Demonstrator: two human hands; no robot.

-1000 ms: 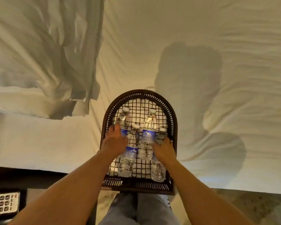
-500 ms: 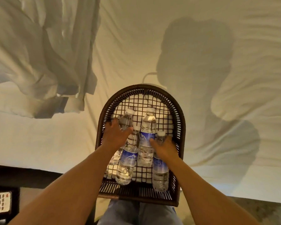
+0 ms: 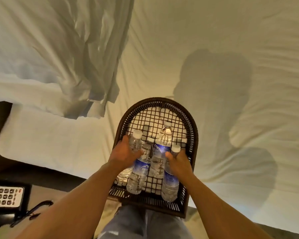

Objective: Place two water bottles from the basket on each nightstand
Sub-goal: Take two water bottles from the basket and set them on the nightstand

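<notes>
A dark wicker basket with an arched far rim lies at the edge of the bed, right in front of me. Several clear water bottles with blue labels lie in it, caps pointing away from me. My left hand is wrapped around the leftmost bottle. My right hand grips the rightmost bottle at its neck. Two more bottles lie between my hands: a far one and a near one.
The bed with a rumpled white sheet fills the view; a bunched duvet lies at upper left. A phone with a keypad and a dark cord sits on a surface at lower left. My jeans show below the basket.
Both hands have closed tighter on the outer bottles, and the right bottle's base has slid nearer the basket's front edge. The camera shifted, bringing more of the phone into view.
</notes>
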